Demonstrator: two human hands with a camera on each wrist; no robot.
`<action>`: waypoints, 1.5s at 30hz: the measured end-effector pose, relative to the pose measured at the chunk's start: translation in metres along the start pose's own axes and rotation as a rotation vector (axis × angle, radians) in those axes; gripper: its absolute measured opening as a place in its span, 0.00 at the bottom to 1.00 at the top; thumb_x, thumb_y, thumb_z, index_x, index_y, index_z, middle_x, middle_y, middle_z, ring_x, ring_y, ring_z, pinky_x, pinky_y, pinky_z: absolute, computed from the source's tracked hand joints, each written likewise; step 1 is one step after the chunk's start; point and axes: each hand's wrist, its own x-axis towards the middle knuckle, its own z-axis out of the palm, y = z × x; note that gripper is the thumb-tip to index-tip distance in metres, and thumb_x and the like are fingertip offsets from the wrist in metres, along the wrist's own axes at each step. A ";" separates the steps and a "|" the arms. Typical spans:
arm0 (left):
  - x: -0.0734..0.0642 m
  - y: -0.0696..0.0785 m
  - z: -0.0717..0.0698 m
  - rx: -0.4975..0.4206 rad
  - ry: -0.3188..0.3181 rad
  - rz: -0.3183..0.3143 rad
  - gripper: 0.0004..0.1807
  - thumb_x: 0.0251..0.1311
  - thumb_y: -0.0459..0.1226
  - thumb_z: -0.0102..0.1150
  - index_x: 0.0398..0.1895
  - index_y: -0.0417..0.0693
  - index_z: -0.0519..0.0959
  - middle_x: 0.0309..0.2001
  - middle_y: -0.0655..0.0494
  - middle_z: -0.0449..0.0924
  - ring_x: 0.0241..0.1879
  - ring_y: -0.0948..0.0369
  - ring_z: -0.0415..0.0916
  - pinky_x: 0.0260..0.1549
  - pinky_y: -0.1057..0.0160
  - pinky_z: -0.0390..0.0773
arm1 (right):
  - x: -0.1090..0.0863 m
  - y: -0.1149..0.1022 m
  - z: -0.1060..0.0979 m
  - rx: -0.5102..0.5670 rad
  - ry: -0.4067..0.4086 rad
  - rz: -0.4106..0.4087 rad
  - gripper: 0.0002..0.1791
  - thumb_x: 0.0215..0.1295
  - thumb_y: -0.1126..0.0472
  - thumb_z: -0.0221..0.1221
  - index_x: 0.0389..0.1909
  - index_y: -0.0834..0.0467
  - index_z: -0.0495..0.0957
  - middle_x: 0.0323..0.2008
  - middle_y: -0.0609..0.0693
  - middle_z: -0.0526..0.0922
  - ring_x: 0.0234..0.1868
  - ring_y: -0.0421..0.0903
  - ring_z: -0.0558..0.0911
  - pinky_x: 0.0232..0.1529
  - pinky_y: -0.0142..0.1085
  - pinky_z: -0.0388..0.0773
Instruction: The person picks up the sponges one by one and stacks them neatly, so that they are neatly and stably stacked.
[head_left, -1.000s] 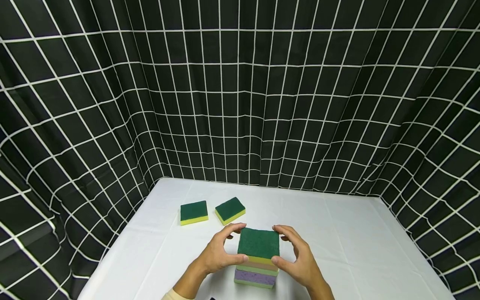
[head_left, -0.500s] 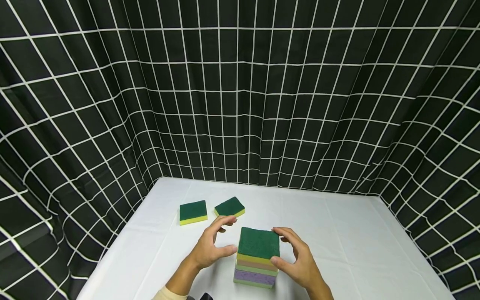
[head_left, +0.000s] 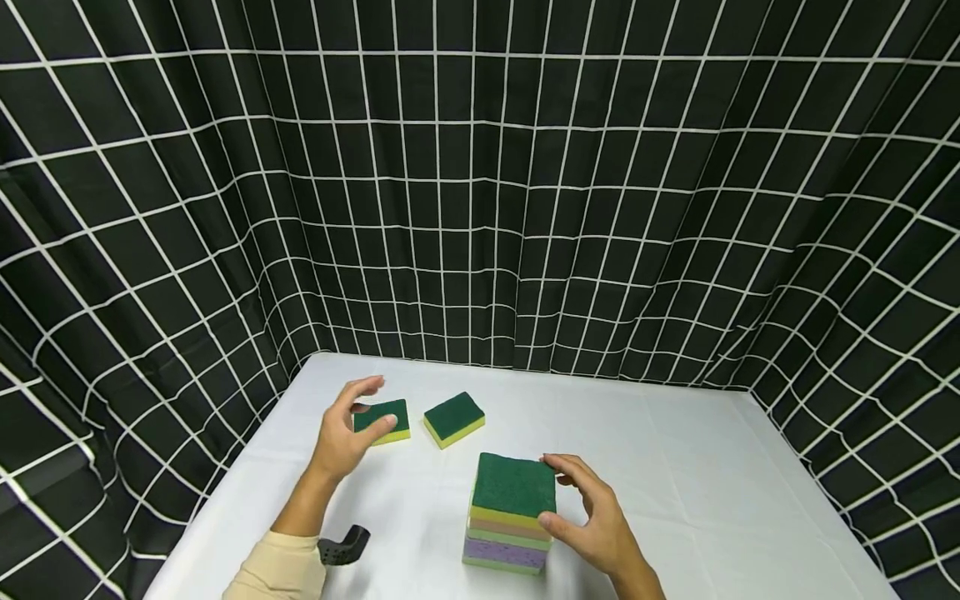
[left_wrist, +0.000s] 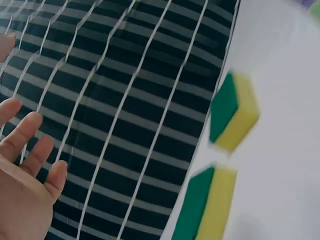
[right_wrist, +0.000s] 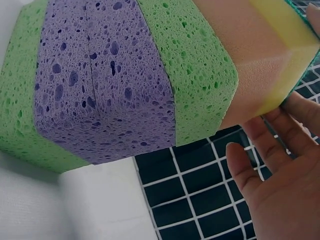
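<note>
Reaching over the left of two loose green-and-yellow scrub sponges (head_left: pixel 397 407), my left hand (head_left: pixel 339 435) has its thumb and fingers spread apart. In the left wrist view the fingers of that hand (left_wrist: pixel 22 195) hold nothing. At the front, a neat stack has purple sponges (head_left: pixel 505 552) between light green ones low down, then a tan layer. A green-and-yellow scrub sponge (head_left: pixel 515 487) lies on top. My right hand (head_left: pixel 597 523) holds this top sponge at its right side, thumb at the near corner and fingertips at the far corner.
Another scrub sponge (head_left: pixel 454 417) lies angled, just right of the one under my left hand. A white cloth covers the table (head_left: pixel 660 483). Black curtains with a white grid (head_left: pixel 495 208) enclose the back and sides. A dark band (head_left: pixel 345 546) shows at my left wrist.
My left hand has let go of the stack's left side and swung left and away from me, over the left loose sponge. My right hand has stayed at the top sponge.
</note>
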 end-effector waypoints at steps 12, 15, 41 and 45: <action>0.016 -0.052 -0.047 0.057 0.234 -0.225 0.24 0.56 0.23 0.62 0.57 0.28 0.72 0.55 0.34 0.72 0.52 0.51 0.66 0.42 0.67 0.67 | 0.000 -0.004 0.000 -0.018 -0.007 0.017 0.36 0.51 0.72 0.67 0.64 0.62 0.69 0.56 0.56 0.75 0.54 0.51 0.74 0.49 0.36 0.72; 0.012 -0.080 -0.051 0.027 0.252 -0.325 0.25 0.57 0.26 0.63 0.59 0.31 0.72 0.58 0.38 0.71 0.54 0.49 0.64 0.43 0.65 0.67 | 0.001 -0.005 -0.001 -0.017 -0.010 0.011 0.36 0.50 0.72 0.67 0.64 0.62 0.69 0.56 0.56 0.75 0.53 0.51 0.74 0.50 0.36 0.72; -0.018 -0.172 -0.036 0.286 -0.203 -0.684 0.52 0.52 0.45 0.70 0.76 0.49 0.50 0.71 0.31 0.45 0.68 0.32 0.41 0.61 0.32 0.46 | -0.003 -0.002 0.000 0.005 -0.016 0.033 0.36 0.51 0.73 0.66 0.64 0.63 0.68 0.55 0.59 0.75 0.53 0.50 0.74 0.49 0.39 0.72; -0.018 -0.171 -0.036 0.345 -0.263 -0.698 0.54 0.50 0.45 0.72 0.76 0.50 0.49 0.71 0.32 0.47 0.67 0.30 0.42 0.59 0.29 0.46 | -0.003 -0.003 0.001 0.005 -0.012 0.041 0.36 0.51 0.73 0.66 0.64 0.62 0.68 0.55 0.57 0.75 0.53 0.50 0.74 0.50 0.38 0.72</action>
